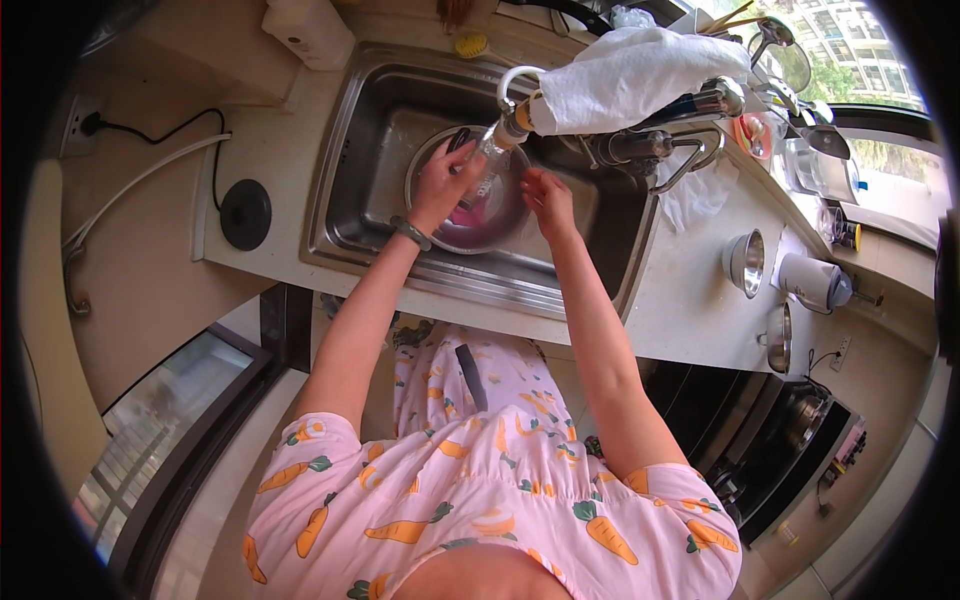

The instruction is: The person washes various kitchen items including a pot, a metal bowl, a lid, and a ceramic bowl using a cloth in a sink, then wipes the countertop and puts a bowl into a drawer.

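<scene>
A round metal bowl (501, 244) sits in the stainless steel sink (600, 202), with something pink (471, 213) in it, partly covered by my hand and water. Over the bowl, my left hand (442, 187) grips a utensil with a black handle (458, 139); its working end is hidden. The faucet's clear outlet (493, 141) hangs just above those fingers, and what looks like running water falls beside them. My right hand (550, 201) is at the bowl's right rim with fingers curled; whether it touches the rim or holds anything small is unclear.
A white cloth (637, 79) drapes over the faucet body. Behind the sink lies a yellow scrub brush (471, 46). A black round lid-like disc (245, 214) is on the left counter. At right stand metal bowls (744, 262), a pan (779, 339) and hanging ladles (825, 139).
</scene>
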Demonstrator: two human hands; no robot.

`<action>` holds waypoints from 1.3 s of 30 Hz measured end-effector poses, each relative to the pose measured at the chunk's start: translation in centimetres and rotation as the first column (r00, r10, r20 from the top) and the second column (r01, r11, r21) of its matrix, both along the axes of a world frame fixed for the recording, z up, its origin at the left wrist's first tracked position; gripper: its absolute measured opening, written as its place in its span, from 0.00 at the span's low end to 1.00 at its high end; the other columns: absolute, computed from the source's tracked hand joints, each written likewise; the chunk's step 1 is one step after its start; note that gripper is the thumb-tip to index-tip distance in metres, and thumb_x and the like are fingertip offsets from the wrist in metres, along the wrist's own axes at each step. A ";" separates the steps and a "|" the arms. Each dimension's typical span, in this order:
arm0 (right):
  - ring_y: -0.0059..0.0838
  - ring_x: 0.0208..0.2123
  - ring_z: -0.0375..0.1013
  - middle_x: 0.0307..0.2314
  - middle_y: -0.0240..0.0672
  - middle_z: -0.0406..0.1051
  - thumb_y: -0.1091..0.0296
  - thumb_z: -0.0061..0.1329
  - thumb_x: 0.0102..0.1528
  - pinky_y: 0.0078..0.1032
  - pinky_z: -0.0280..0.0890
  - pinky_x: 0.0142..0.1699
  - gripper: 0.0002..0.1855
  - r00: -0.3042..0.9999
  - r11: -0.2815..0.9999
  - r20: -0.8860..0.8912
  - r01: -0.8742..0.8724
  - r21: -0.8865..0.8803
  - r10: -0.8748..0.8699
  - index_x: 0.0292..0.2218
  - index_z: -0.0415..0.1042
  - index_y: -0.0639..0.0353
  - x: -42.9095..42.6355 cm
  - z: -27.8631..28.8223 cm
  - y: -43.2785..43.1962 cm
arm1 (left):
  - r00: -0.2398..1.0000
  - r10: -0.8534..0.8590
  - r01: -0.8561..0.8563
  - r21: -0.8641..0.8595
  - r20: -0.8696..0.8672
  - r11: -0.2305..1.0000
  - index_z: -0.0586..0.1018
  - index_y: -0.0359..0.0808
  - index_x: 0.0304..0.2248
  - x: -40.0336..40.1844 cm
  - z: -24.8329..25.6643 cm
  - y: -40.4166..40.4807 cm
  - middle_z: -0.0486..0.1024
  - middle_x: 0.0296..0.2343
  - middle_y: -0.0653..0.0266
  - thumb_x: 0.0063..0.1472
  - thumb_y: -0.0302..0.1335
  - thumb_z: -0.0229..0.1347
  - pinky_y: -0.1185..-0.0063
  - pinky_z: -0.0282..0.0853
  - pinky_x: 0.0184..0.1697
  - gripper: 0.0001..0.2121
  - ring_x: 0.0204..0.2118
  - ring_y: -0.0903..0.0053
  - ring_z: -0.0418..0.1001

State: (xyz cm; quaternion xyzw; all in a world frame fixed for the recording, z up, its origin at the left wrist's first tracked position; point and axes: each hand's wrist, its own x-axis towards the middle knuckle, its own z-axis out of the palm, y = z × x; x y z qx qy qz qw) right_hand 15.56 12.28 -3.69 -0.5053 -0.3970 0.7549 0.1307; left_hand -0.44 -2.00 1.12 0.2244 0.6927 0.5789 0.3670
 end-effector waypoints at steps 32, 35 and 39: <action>0.22 0.39 0.69 0.34 0.31 0.71 0.69 0.43 0.57 0.20 0.64 0.41 0.11 0.960 0.997 -0.273 -0.072 -0.013 0.065 0.41 0.70 0.61 -5.7 5.1 -2.7 | 0.646 0.273 -0.342 -0.050 0.712 0.938 0.76 0.37 0.28 -1.2 -0.8 1.6 0.75 0.24 0.69 0.57 0.53 0.48 0.84 0.66 0.34 0.23 0.23 0.81 0.67; 0.24 0.36 0.72 0.33 0.35 0.72 0.76 0.40 0.57 0.19 0.68 0.39 0.11 0.964 0.998 -0.262 -0.045 0.038 0.053 0.41 0.69 0.66 -5.9 4.8 -2.8 | 0.520 0.165 -0.311 0.006 0.838 0.951 0.75 0.36 0.32 -1.1 -0.4 1.0 0.75 0.26 0.68 0.57 0.54 0.45 0.80 0.69 0.39 0.26 0.26 0.79 0.69; 0.26 0.31 0.73 0.28 0.39 0.71 0.72 0.42 0.58 0.17 0.70 0.34 0.08 0.884 0.994 -0.467 -0.077 -0.081 0.030 0.38 0.67 0.65 -10.9 5.8 -3.9 | 0.494 -0.051 -0.341 0.247 0.868 0.907 0.74 0.39 0.37 -2.7 -3.3 0.5 0.74 0.26 0.74 0.60 0.50 0.42 0.82 0.69 0.39 0.22 0.29 0.86 0.71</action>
